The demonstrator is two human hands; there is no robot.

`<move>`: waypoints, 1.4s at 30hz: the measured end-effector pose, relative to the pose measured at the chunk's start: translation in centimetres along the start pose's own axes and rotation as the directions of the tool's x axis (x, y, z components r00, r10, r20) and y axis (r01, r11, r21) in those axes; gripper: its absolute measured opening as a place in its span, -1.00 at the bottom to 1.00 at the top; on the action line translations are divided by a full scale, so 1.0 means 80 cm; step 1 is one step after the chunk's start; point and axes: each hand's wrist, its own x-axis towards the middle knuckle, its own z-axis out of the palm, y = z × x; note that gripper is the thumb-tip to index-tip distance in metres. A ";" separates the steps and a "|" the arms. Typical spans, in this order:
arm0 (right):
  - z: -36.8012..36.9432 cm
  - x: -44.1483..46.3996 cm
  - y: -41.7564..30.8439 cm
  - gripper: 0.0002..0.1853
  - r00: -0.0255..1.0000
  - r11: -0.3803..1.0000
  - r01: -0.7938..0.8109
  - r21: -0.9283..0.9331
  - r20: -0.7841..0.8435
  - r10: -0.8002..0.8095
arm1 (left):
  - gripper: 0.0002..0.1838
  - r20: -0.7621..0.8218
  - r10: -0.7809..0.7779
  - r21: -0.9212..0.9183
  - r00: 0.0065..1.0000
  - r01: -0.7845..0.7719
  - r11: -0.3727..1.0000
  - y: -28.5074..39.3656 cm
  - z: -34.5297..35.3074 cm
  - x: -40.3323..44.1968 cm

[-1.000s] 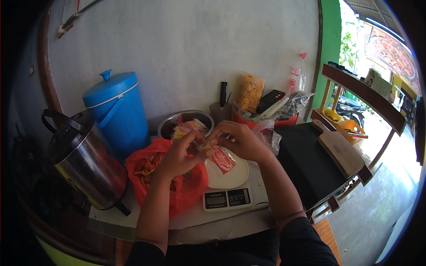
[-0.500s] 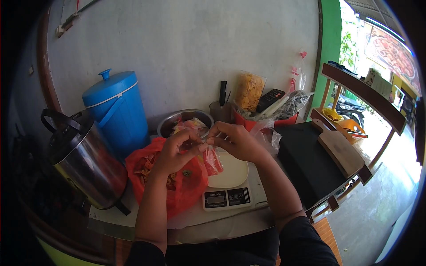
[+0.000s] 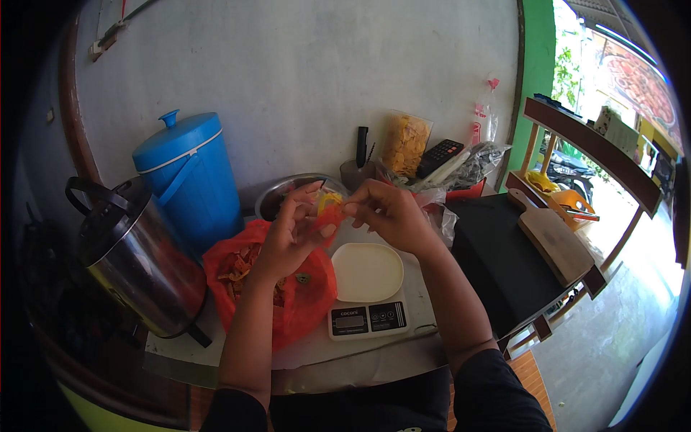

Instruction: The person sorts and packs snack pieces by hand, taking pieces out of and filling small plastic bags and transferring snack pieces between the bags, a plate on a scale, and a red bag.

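Note:
A small clear plastic packet with red and yellow in it is held up between my two hands, in front of the metal bowl. My left hand has its fingers curled around the packet's left side. From the right, my right hand pinches the packet's edge between thumb and fingers. Below my hands sits a kitchen scale with a cream oval tray on it. Beside the scale, partly behind my left forearm, an open red plastic bag holds orange-brown dried pieces.
On the left stand a steel pot and a blue drink cooler. At the back are a container of yellow chips, a calculator and a grey cup. A wooden cutting board lies on a black box at right.
The packet hung down over the scale tray from my pinched fingers; now it is lifted and turned up between my hands. My left fingers have opened around it, and the tray is uncovered.

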 end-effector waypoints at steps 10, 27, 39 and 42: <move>-0.021 -0.001 0.000 -0.76 0.995 0.994 -0.098 -0.052 -0.008 0.098 | -0.53 0.023 -0.058 0.078 0.998 0.056 0.995 -0.010 -0.015 0.000; -0.015 0.000 0.015 -0.81 0.999 0.959 -0.001 0.284 0.045 -0.012 | -0.78 -0.147 -0.196 -0.240 0.969 0.157 0.958 -0.010 -0.010 0.001; -0.007 0.003 0.015 -0.78 0.977 0.990 0.143 0.002 -0.162 -0.141 | -0.63 -0.147 -0.248 -0.321 0.958 0.191 0.928 -0.003 -0.004 0.002; -0.003 0.004 0.022 -0.78 0.970 0.984 0.159 0.081 -0.198 -0.140 | -0.56 -0.147 -0.308 -0.290 0.940 0.257 0.922 -0.003 -0.005 0.001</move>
